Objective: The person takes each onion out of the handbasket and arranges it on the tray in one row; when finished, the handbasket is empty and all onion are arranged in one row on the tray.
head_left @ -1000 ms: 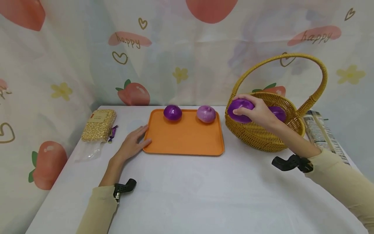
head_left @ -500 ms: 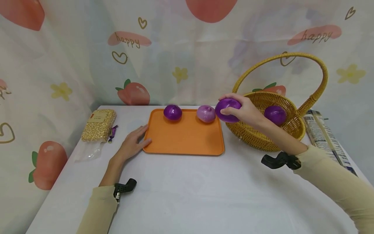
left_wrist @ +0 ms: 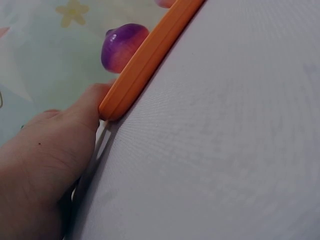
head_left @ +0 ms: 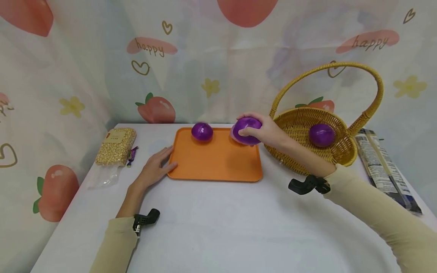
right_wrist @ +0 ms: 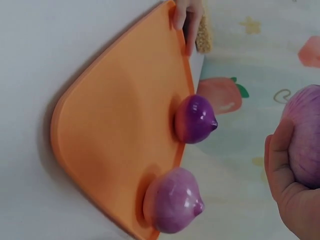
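Note:
My right hand [head_left: 261, 131] grips a purple onion [head_left: 246, 129], thumb in front, above the back right of an orange tray [head_left: 215, 163]. In the right wrist view, part of this held onion [right_wrist: 306, 142] and the curled thumb show at the right edge. A dark glossy purple onion [head_left: 202, 131] sits at the tray's back. To its right is a paler onion [right_wrist: 172, 202], mostly hidden behind the held one in the head view. My left hand [head_left: 155, 167] rests along the tray's left edge, fingers extended and thumb on the front left corner.
A wicker basket [head_left: 290, 161] with a tall handle stands right of the tray, another purple onion [head_left: 321, 135] inside. Beyond it lies a printed packet [head_left: 385, 170]. At left are a bag of yellow kernels [head_left: 116, 146] and a purple wrapped candy [head_left: 132, 156].
My right hand has carried the onion leftward from the basket's left rim to over the tray, uncovering the onion in the basket. The left hand stays where it was.

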Motion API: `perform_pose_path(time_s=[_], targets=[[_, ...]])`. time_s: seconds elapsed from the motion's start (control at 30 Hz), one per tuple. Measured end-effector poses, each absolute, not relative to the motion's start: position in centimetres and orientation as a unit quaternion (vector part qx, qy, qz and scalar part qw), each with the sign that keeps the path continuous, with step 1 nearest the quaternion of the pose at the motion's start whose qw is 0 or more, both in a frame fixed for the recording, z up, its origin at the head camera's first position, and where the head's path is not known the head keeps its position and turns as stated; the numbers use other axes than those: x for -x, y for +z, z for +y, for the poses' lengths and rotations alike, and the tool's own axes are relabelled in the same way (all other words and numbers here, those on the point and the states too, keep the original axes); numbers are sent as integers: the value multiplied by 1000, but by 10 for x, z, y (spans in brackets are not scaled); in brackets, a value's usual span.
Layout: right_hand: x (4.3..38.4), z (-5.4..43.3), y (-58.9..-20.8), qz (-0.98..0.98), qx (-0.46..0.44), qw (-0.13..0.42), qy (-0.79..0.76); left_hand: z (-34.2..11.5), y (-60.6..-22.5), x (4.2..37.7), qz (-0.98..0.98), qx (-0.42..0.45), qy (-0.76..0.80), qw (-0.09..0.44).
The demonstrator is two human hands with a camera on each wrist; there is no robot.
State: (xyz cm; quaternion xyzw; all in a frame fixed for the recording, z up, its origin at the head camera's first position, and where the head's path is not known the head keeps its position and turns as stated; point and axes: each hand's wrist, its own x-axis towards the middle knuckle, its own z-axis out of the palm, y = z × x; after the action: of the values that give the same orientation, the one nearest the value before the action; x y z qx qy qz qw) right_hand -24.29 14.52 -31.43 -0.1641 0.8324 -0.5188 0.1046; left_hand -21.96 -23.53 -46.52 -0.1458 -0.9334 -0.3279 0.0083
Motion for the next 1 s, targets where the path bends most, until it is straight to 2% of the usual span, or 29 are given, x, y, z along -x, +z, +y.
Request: perform_pose_path(time_s=[0.2,0.43,0.73,1.0], targets=[[247,124,-319,835,179,107,-510,-235,-466,218,-933,144,-329,9],[251,96,-328,823,178,145,-520,-236,-466,218,-933,147,-328,16],[259,70,-342,824,184,168,-509,-235,-467,218,-932,151,-329,14],[264,56,-348,829,207,164,-493,-237,-467,220,-932,156,-326,19]])
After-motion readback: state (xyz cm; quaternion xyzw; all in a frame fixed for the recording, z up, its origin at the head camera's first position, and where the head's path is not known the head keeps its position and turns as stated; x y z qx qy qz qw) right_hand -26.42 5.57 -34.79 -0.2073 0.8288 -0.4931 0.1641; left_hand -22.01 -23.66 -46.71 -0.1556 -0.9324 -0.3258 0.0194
